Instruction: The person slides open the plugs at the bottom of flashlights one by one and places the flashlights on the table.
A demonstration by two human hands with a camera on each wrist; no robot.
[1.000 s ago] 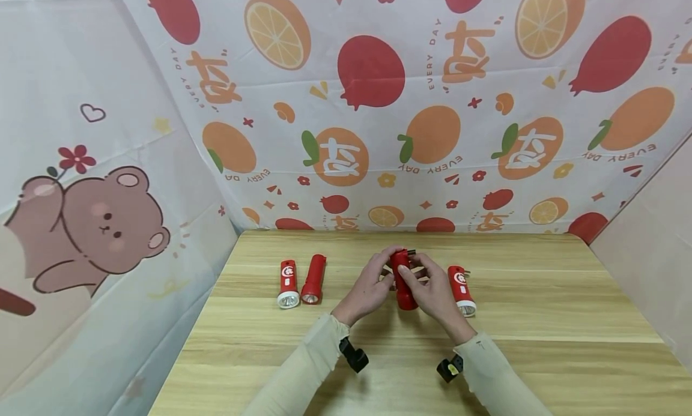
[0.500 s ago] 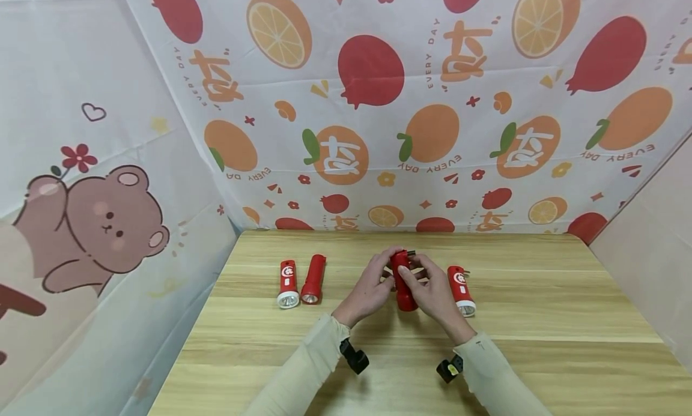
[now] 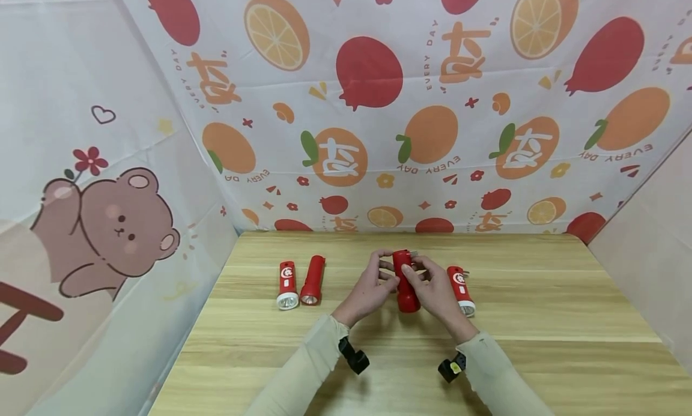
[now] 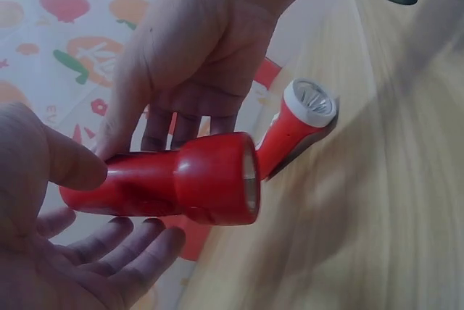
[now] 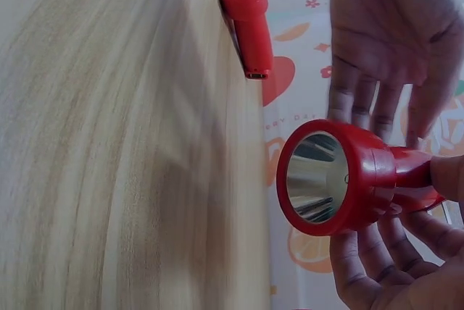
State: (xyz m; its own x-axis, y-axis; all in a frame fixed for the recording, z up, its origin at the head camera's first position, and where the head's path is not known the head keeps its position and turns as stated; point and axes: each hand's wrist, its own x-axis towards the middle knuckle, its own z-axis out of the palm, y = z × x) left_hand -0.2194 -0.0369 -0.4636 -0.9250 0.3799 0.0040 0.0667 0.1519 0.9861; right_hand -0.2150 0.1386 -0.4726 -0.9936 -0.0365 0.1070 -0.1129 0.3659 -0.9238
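A glossy, flare-headed red flashlight [image 3: 408,291] is held above the wood-grained bench [image 3: 540,332], short of its straight back edge; a wide gap parts two further red flashlights [image 3: 313,281] from the left grip [image 3: 373,287], lightly pinching the held one; the right grip [image 3: 435,289], fingers narrowed round its barrel, sits beside a white-rimmed red flashlight [image 3: 460,287].
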